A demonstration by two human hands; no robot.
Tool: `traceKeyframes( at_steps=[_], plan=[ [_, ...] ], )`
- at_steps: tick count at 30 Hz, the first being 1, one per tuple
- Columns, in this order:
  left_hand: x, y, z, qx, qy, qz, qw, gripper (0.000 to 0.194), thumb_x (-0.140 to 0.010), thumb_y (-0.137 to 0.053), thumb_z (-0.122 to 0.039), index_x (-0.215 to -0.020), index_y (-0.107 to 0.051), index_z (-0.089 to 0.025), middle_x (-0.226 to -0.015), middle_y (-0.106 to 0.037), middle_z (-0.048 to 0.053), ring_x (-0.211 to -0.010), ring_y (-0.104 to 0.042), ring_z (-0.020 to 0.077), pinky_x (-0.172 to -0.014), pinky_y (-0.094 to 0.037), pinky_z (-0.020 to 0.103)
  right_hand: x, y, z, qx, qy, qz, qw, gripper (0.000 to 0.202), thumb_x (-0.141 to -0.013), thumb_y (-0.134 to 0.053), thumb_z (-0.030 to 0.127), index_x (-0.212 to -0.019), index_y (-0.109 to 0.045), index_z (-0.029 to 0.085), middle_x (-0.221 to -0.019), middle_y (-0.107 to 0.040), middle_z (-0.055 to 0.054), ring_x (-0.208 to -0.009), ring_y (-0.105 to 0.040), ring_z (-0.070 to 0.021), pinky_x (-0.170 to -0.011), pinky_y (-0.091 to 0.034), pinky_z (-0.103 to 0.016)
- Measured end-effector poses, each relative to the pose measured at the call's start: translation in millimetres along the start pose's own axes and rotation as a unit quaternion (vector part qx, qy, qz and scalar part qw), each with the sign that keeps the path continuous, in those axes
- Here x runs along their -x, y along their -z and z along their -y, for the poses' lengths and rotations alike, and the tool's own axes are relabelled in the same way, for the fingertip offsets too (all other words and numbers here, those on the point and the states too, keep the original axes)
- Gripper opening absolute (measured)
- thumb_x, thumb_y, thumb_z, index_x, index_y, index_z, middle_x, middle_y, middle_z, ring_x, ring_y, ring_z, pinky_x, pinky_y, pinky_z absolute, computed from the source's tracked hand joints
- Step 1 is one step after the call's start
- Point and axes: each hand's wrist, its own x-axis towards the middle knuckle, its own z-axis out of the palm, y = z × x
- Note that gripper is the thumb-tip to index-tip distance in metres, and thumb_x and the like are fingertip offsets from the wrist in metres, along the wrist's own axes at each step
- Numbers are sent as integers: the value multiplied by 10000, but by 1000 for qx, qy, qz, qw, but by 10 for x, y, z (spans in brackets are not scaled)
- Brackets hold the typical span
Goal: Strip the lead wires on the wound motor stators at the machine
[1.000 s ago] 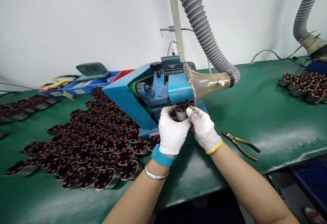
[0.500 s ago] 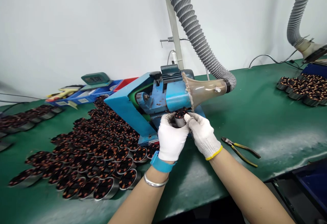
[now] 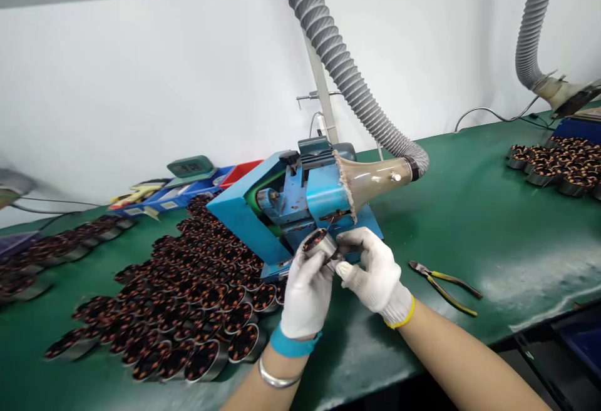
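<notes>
Stator: small metal ring, copper windings, tilted.

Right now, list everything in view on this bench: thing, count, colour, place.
held stator: one, silver shell with copper windings, in both hands before the machine
stators in rows: many, copper and dark, left of the machine
stators far right: a cluster, copper and dark, right bench edge
machine: one, blue, bench centre
extraction hose: one, grey ribbed, into the clear funnel on the machine
second hose: one, grey, top right
cutters: one, yellow handles, right of the hands
timer: one, green, behind the rows
bins: blue and red, back left
bench mat: green
left hand: white glove, blue wristband, grips the stator
right hand: white glove, yellow cuff, at the stator's side
</notes>
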Motion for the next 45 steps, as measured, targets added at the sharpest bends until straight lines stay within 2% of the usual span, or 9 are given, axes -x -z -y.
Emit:
traceKeyframes(
  at_steps=[4,8,11,24,28,32,35,39,45],
  plan=[
    [-37,-30,-89,96,138,-1,986,382,-631,-714,-347,-960,-685,-155,-1001,-721,86,-962,-672,256,-900,-546,412,-6,46,29,30,52,4,998,339,-775,-693,352,-1062,-612,191,-1013,-628,-76,-911,-622,-209,-823,-533,-370],
    [-41,-47,-7,-59,-7,-29,998,475,-554,-820,-265,-988,-649,-178,-953,-731,53,-896,-687,219,-868,-551,366,-10,-13,-36,32,-52,10,998,377,-745,-707,332,-1081,-615,185,-1057,-643,-91,-952,-632,-226,-869,-541,-393],
    [-67,-66,49,-192,-108,-37,975,529,-516,-855,-225,-989,-623,-167,-943,-732,70,-888,-692,231,-859,-556,386,-49,-92,-114,-55,-146,13,988,448,-732,-709,359,-1126,-596,177,-1091,-666,-101,-966,-648,-232,-881,-548,-393],
    [-268,-225,-11,-353,-209,-57,910,431,-597,-779,-338,-937,-611,-133,-870,-719,107,-796,-687,235,-741,-570,367,-349,-167,-179,-119,-187,-21,975,280,-714,-678,382,-915,-645,191,-850,-691,-38,-853,-640,-206,-827,-536,-343],
    [-232,-166,31,-331,-199,-40,922,463,-576,-795,-301,-970,-615,-136,-931,-714,113,-861,-682,245,-812,-558,387,-279,-163,-176,-127,-196,-24,972,345,-694,-706,388,-966,-628,190,-914,-687,-59,-850,-640,-210,-825,-539,-358],
    [-105,-58,17,-207,-151,-14,966,456,-525,-798,-232,-945,-634,-167,-928,-716,70,-879,-675,228,-845,-554,365,-94,-73,-108,-96,-164,18,982,400,-690,-732,381,-1015,-601,188,-880,-637,-55,-734,-608,-187,-644,-548,-328],
    [-15,-26,-117,-1,-7,-17,1000,329,-604,-679,-309,-902,-655,-171,-909,-706,66,-828,-670,212,-793,-575,362,3,28,-58,-63,-46,31,996,319,-757,-682,400,-992,-623,191,-868,-608,-51,-756,-597,-190,-653,-539,-326],
    [71,-44,-346,198,205,-68,956,311,-719,-507,-336,-879,-660,-117,-847,-680,102,-637,-622,143,-689,-593,315,2,83,-73,-57,-13,-22,998,300,-818,-640,451,-980,-639,199,-902,-651,-69,-797,-627,-205,-714,-543,-342],
    [273,61,-490,268,215,-107,933,262,-786,-465,-315,-879,-619,-124,-815,-648,91,-598,-580,111,-544,-546,211,-16,45,-123,-66,-79,-19,995,303,-798,-665,451,-970,-643,203,-902,-661,-73,-764,-641,-207,-516,-518,-283]
  ],
)
